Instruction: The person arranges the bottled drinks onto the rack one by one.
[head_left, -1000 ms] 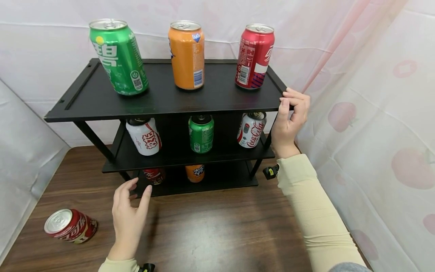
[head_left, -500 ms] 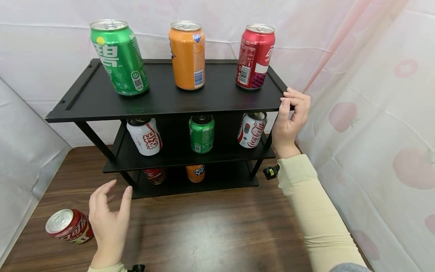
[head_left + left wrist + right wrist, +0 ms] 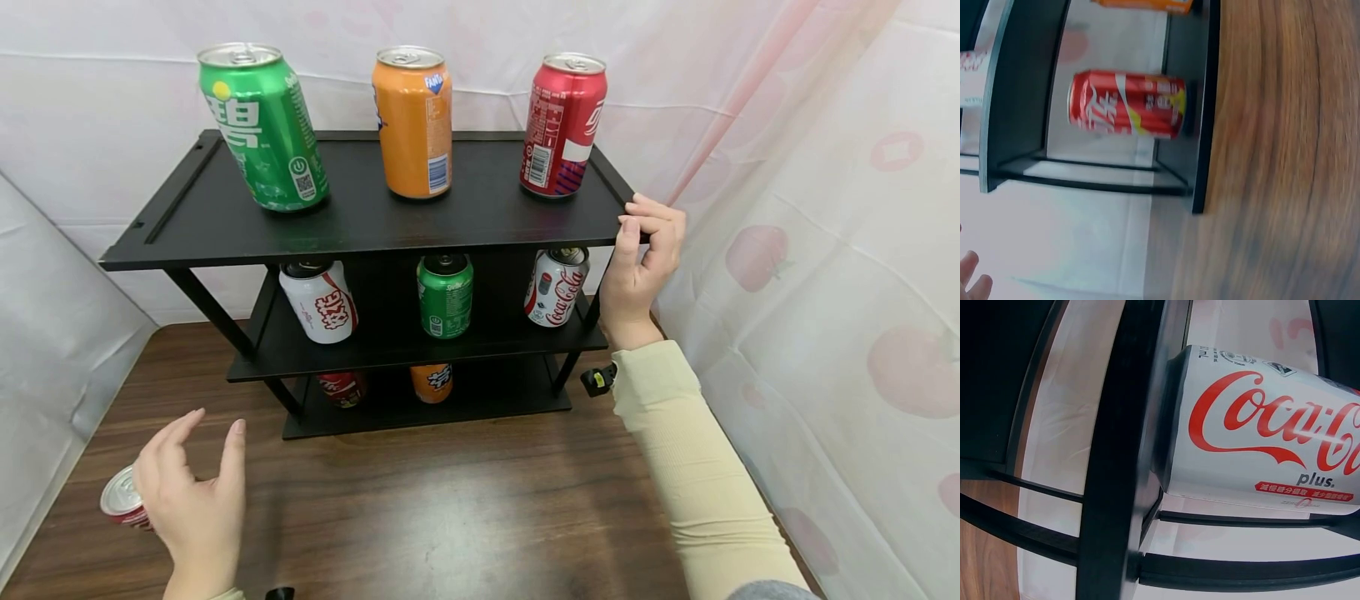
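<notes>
My right hand [image 3: 641,267] grips the right front corner of the black three-tier shelf [image 3: 472,225], thumb in front and fingers over the edge. A white Coca-Cola can [image 3: 1260,431] stands on the middle tier beside that hand. Over the table at the lower left, my left hand [image 3: 191,500] holds nothing, its thumb spread from its fingers. A red soda can [image 3: 122,498] on the table is partly hidden behind those fingers. In the left wrist view another red can [image 3: 1127,104] stands on the bottom tier, and some fingertips [image 3: 980,287] show at the lower left.
The top tier carries a green can [image 3: 262,133], an orange Fanta can [image 3: 412,125] and a red can [image 3: 562,125]. Below stand a white can [image 3: 318,302], a green Sprite can [image 3: 446,296] and an orange can [image 3: 432,383]. White curtains enclose the wooden table [image 3: 465,508].
My left hand has moved left, away from the shelf's lower left corner, and now overlaps the red can on the table. My right hand stays on the shelf corner.
</notes>
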`<state>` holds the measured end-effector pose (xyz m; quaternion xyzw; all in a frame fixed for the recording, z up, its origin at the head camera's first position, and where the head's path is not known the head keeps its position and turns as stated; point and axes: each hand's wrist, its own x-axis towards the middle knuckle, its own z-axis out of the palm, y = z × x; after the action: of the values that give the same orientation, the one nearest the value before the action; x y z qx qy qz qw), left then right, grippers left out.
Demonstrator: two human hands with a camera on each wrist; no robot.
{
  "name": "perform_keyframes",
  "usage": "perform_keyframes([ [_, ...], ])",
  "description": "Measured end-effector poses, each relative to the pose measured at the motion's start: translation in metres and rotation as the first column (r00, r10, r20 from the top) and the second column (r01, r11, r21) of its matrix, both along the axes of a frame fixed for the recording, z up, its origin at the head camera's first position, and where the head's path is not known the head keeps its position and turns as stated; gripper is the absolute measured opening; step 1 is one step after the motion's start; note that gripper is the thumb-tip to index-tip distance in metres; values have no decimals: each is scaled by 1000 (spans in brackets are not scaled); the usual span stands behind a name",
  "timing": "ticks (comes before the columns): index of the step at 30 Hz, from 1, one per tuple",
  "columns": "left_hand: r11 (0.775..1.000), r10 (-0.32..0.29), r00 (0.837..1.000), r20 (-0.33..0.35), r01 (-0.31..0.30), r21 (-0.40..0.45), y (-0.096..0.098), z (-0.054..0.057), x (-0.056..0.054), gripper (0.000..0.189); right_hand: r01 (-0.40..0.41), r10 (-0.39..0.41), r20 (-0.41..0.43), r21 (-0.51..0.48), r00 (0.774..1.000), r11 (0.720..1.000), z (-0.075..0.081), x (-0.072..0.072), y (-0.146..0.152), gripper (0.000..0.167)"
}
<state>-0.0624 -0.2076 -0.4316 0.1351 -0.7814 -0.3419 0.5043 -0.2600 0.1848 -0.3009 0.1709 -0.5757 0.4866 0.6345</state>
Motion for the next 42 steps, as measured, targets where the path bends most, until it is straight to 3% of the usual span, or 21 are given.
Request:
perform_keyframes([
  [8,997,40,998,39,-38,-62,-35,-22,6,45,5,-5,-1,-3,1000,1000,3,5,-3,29],
  [13,993,96,993,71,-91,-74,-44,-29,12,49,5,-5,-5,-7,1000,1000,4,6,-5,29],
  [20,989,148,973,180,-141,-49,-50,-42,17,58,6,-6,-1,-4,1000,1000,3,5,-4,29],
  [27,983,164,954,250,-180,42,-54,-52,17,91,6,-6,-8,-5,1000,1000,4,5,-4,29],
  [32,979,155,952,262,-184,86,-56,-61,16,106,6,-6,-12,-7,1000,1000,4,4,-4,30],
  [37,976,140,948,286,-181,121,-59,-68,17,108,5,-5,-16,-8,1000,1000,3,3,-3,30],
  [42,942,120,943,311,-207,264,-63,-71,18,114,5,-5,-12,-4,1000,1000,1,1,-2,30],
])
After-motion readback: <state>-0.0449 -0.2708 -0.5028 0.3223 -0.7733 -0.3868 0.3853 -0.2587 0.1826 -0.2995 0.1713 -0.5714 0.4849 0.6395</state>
